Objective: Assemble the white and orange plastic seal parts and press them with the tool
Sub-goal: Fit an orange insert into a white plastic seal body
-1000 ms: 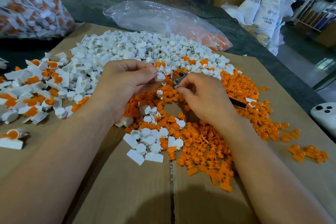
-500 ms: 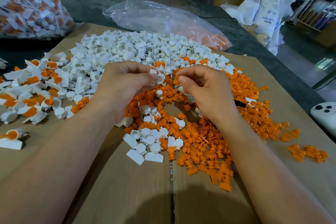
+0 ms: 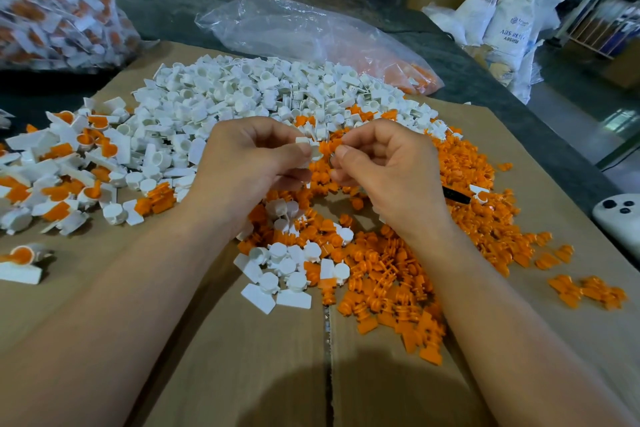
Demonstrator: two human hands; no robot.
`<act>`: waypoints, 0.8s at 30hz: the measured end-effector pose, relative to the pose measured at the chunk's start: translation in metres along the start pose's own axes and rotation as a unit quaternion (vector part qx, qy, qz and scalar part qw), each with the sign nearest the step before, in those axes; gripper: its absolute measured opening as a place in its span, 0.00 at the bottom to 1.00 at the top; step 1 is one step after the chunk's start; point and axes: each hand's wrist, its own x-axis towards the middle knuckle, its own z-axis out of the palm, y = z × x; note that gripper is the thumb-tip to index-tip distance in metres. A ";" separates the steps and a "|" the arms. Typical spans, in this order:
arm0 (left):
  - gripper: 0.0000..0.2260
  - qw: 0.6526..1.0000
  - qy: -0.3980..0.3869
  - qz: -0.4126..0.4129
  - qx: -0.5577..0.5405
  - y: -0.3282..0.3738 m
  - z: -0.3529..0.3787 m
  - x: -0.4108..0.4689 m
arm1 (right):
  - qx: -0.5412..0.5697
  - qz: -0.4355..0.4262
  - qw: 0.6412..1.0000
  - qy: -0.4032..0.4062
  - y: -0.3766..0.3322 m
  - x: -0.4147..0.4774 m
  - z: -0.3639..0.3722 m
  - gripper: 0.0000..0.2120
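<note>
My left hand (image 3: 249, 163) pinches a white seal part (image 3: 313, 149) above the middle of the cardboard. My right hand (image 3: 388, 163) pinches an orange seal part (image 3: 327, 146) and holds it against the white one. A black tool handle (image 3: 457, 196) sticks out from under my right hand; the rest of the tool is hidden by the palm. A heap of white parts (image 3: 242, 94) lies behind the hands. Loose orange parts (image 3: 398, 274) spread below and to the right.
Assembled white-and-orange seals (image 3: 62, 163) lie at the left on the cardboard sheet (image 3: 242, 357). A clear bag (image 3: 311, 35) with orange parts lies at the back, a full bag (image 3: 52, 3) at far left. A white device (image 3: 620, 215) sits at the right edge.
Both hands rose slightly and came together. The metal tool head seen between the hands a second ago is now hidden, and the right fingers now pinch an orange part against the white one.
</note>
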 end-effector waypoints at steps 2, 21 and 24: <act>0.07 1.000 -0.008 0.001 -0.004 0.001 0.001 -0.001 | -0.015 -0.009 1.000 0.008 0.000 0.000 0.000 0.12; 0.09 0.996 -0.029 0.062 0.065 -0.004 0.005 -0.005 | -0.215 -0.077 0.974 0.007 0.004 0.000 -0.002 0.08; 0.09 0.995 -0.026 0.070 0.067 -0.004 0.006 -0.006 | -0.222 -0.080 0.972 0.009 0.004 -0.001 -0.002 0.08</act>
